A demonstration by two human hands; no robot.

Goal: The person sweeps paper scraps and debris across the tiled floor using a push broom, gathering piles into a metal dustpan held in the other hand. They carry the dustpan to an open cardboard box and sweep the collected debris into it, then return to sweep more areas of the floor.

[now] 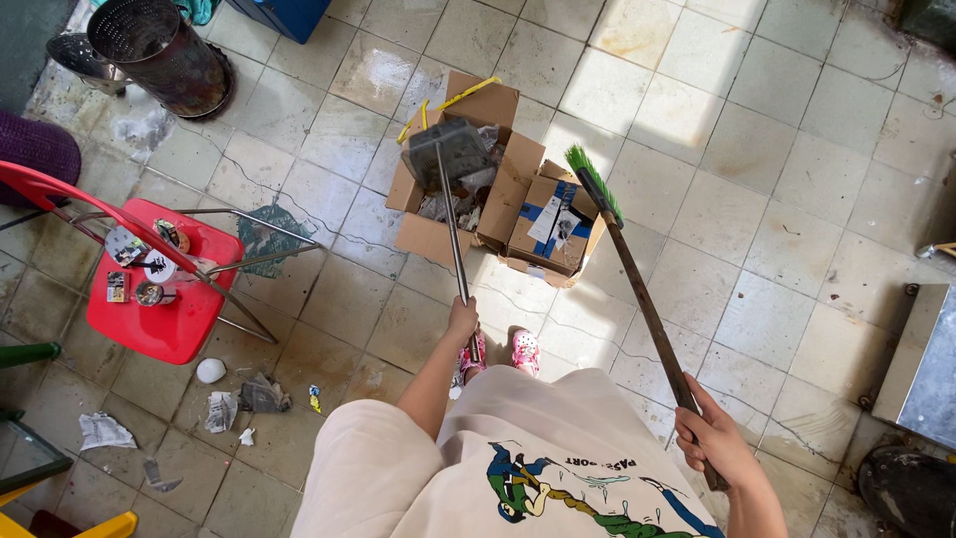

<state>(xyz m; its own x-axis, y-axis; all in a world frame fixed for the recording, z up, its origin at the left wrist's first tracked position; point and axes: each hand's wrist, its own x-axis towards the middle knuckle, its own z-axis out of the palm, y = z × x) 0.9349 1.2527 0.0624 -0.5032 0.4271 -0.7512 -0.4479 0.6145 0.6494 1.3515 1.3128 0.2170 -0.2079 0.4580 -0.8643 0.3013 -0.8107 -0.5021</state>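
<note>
The left hand (462, 321) is clenched around the thin metal handle of a grey dustpan (447, 152), which is lifted and tipped over the open cardboard box (498, 105) on the tiled floor (757, 149). The pan's mouth hangs just above the scraps inside the box. The right hand (713, 438) grips the lower end of a brown wooden broom (637, 294) handle, which slants up and away to green bristles near the box's right side. A smaller carton (551, 224) with blue tape leans against the box, touching it. Pink shoes (525, 351) show just below the box, between the two handles. To the left stands a red chair (169, 324) with small tins and cards on its seat. Beneath and beside it lie crumpled paper (104, 430), a white ball-like lump (210, 371) and other litter (261, 395). A dark perforated metal bin (159, 55) stands at the top left corner. A steel cabinet (921, 364) edges in at the right. The person wears a cream shirt with a coloured print.
</note>
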